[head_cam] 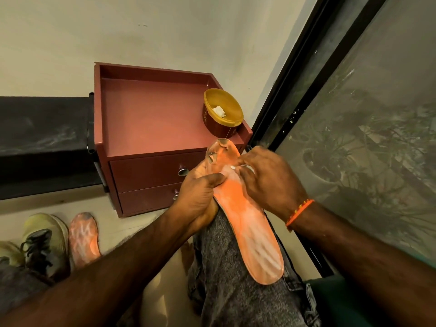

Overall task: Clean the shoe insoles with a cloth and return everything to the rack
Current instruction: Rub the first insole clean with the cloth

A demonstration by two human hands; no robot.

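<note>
Orange insole (pixel 245 223): lies lengthwise on the person's grey-trousered knee (pixel 226 267), worn toe end raised toward the cabinet.
Left hand (pixel 200 192): fingers curled round the insole's left edge, thumb on top.
Right hand (pixel 266 178): fingertips pinch a small white cloth (pixel 232 167) against the insole's forepart.
Second insole (pixel 83 239): on the floor, beside a yellow-green shoe (pixel 44 239).
Yellow tub (pixel 223 112): right rear corner of the red drawer cabinet (pixel 151 119), white wad inside.

Matt orange foam insole (pixel 247 223), chalky white streaks, worn toe. Smooth satin maroon cabinet (pixel 151 114), perhaps laminate; shiny metal knobs (pixel 182 171). Glossy yellow plastic tub (pixel 223 109). Rough grey denim trousers (pixel 236 291). Dusty window glass (pixel 365 138).
</note>
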